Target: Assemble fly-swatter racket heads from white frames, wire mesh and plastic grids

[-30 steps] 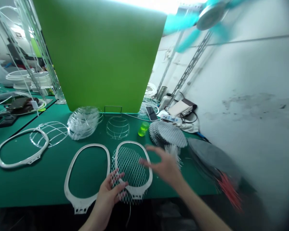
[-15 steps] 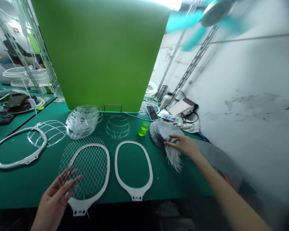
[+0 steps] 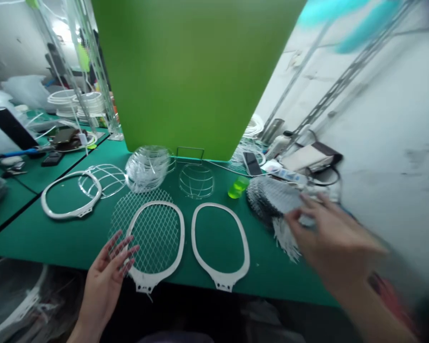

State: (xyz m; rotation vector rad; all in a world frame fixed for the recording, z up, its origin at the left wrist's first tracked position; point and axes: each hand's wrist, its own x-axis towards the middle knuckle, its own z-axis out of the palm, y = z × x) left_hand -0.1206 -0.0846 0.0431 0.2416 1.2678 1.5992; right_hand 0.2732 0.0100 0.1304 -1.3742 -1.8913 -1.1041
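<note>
- Left hand [image 3: 107, 274]: fingers spread, at left edge of mesh sheet [image 3: 156, 238].
- Mesh sheet: laid across middle white frame [image 3: 146, 280].
- Right hand [image 3: 327, 233]: blurred, at mesh stack [image 3: 277, 193], right; grip cannot be told.

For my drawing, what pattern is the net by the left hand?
The net shows diamonds, head view.

Near left frame [image 3: 145, 280], near right frame [image 3: 223, 280]: plastic, smooth, low sheen. Mesh sheet [image 3: 155, 238], near left: open-weave, see-through; plastic or metal unclear. Mesh pile [image 3: 280, 193], right: rough, textured. Cup [image 3: 238, 187]: translucent plastic, glossy. Table top [image 3: 75, 243]: smooth, mostly matt. Far board [image 3: 196, 76]: smooth, faint sheen. Phone [image 3: 252, 163]: glossy screen. Post [image 3: 344, 79], far right: perforated metal. Right wall [image 3: 396, 128]: matt, uneven.
</note>
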